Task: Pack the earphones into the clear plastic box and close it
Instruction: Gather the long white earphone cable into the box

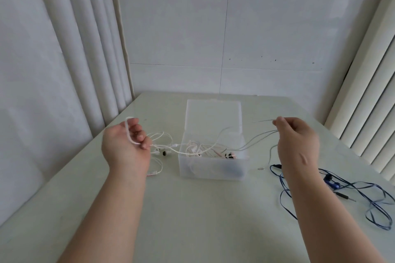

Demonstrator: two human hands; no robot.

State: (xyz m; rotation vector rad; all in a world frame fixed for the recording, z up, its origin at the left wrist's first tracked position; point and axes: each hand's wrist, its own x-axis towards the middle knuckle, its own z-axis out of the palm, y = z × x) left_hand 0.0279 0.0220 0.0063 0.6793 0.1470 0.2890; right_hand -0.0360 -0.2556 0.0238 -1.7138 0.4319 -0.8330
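Observation:
The clear plastic box (pixel 213 168) stands open mid-table, its lid (pixel 213 113) tipped back behind it. Pink-and-white earphones (pixel 228 155) lie inside. My left hand (pixel 126 145), left of the box, holds a loop of white earphone cable (pixel 130 134) with curled fingers; more white cable and earbuds (pixel 162 149) trail from it to the box rim. My right hand (pixel 297 141), raised right of the box, pinches a thin grey cable (pixel 256 137) that runs down into the box.
Blue earphones (pixel 333 186) with a tangled flat cable lie on the table at the right, by my right forearm. Pleated curtains hang at the left and right; a white tiled wall stands behind the pale table (pixel 203 220).

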